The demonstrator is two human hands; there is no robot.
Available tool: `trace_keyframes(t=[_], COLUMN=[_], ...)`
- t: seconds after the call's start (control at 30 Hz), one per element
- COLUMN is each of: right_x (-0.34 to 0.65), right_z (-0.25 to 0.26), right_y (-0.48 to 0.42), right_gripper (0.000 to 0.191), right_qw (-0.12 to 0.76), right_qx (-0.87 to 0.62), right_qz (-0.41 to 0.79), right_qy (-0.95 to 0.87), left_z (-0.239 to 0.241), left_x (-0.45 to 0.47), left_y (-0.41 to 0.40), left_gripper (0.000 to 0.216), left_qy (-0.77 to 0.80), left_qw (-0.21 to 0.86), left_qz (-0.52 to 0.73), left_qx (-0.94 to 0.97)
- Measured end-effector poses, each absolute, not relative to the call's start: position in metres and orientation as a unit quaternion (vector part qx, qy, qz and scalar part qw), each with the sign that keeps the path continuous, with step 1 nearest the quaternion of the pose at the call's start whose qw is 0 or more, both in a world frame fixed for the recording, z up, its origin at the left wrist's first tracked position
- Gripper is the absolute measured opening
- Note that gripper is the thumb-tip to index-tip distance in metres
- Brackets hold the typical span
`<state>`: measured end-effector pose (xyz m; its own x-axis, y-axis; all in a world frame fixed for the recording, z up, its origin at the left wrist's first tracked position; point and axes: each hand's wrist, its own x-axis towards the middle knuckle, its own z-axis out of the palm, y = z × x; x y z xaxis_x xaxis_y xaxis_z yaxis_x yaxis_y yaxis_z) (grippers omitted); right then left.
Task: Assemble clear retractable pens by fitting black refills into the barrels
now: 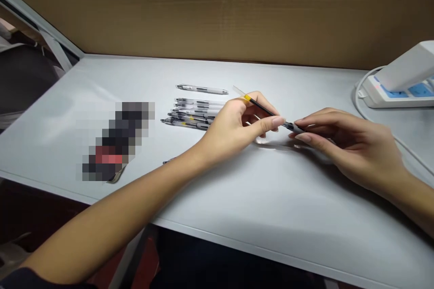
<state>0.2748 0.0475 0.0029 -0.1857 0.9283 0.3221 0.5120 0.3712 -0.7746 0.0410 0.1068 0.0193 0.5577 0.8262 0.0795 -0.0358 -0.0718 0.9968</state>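
Between thumb and fingers, my left hand (240, 122) pinches a slim ink refill (260, 107), black with a yellow band and a clear tail pointing up to the left. Its lower end runs into a dark grey pen grip section (292, 127), which the fingertips of my right hand (352, 144) hold. Under the hands, a clear tube-like piece (271, 145) lies on the table, partly hidden. Several click pens (190, 115) lie side by side left of my left hand, which covers their right ends. A single pen (201, 89) rests a little behind them.
On the white table (237, 198), a blurred-out dark object (118, 140) lies at the left. Part of a small dark item (168, 160) shows beside my left forearm. A power strip (389, 92) with a plugged-in white adapter and cable stands at the right. Cardboard (217, 13) rises behind the table.
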Motion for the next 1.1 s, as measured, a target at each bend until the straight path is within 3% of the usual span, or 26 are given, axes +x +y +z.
trace_keyframes(t=[0.4,0.63,1.1], right_x=[0.2737,0.276,0.2792], right_z=[0.0033,-0.0005,0.0004], right_y=[0.0491,0.0502,0.0489], right_gripper=[0.015,0.019,0.027], right_qw=[0.415,0.447,0.431], right_qx=[-0.496,-0.475,-0.445], right_qz=[0.227,0.209,0.203], right_qy=[-0.728,-0.729,-0.758], left_z=[0.0186,0.0178,0.0185], left_x=[0.0414,0.0416,0.0417], left_y=[0.1028,0.1036,0.1026], left_gripper=[0.021,0.031,0.031], left_qy=[0.323,0.324,0.327], left_qw=[0.584,0.595,0.615], left_qz=[0.35,0.354,0.335], left_qx=[0.657,0.645,0.635])
